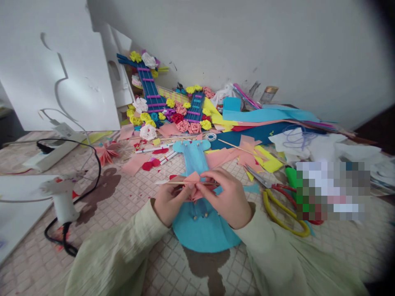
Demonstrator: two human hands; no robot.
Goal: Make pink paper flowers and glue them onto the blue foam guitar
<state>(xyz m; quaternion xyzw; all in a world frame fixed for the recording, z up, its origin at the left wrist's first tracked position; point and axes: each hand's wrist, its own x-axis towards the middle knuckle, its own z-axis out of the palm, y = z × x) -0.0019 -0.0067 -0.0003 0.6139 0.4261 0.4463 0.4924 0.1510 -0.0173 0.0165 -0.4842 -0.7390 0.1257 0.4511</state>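
Note:
My left hand point(169, 202) and my right hand point(231, 201) meet in the middle, fingers pinched on a folded piece of pink crepe paper point(193, 178). A thin wooden stick point(176, 183) runs crosswise along the paper and passes behind the fingers of both hands. Directly below lies a light-blue, paper-covered guitar shape point(202, 238), its neck point(195, 158) pointing away from me and small pegs on its head and body. My fingers and the pink paper hide part of its middle.
Scissors point(279, 187) with red and yellow handles lie at right. A white glue gun point(61, 201) stands at left with its black cable. Behind are dark-blue paper guitars point(150, 88) with crepe flowers, pink scraps point(134, 164), white pens point(154, 148) and a jar point(269, 94).

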